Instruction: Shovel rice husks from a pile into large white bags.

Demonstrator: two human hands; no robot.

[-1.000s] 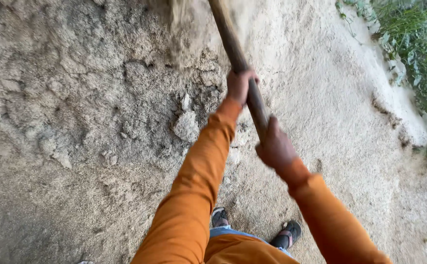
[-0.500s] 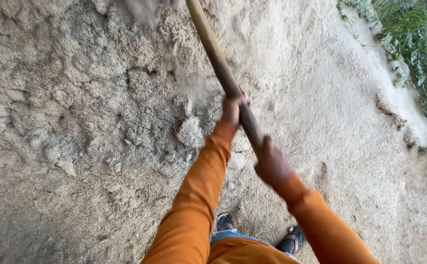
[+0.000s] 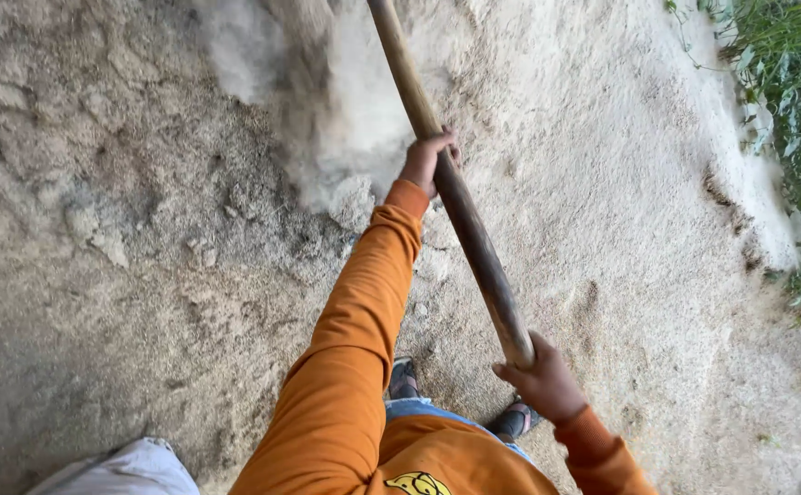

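Handle (image 3: 455, 197) swinging steeper since earlier; left hand (image 3: 428, 160), right hand (image 3: 542, 380) fingers clamping stiff, heavy-looking wood, wide apart.

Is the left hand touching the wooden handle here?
Touching. The head view shows the left hand with fingers wrapped around the wooden handle; the right hand grips its lower end.

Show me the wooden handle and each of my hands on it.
wooden handle (image 3: 460, 206), head view, bare shaft between the hands
left hand (image 3: 426, 158), head view, back of hand
right hand (image 3: 547, 383), head view, knuckles at handle's end
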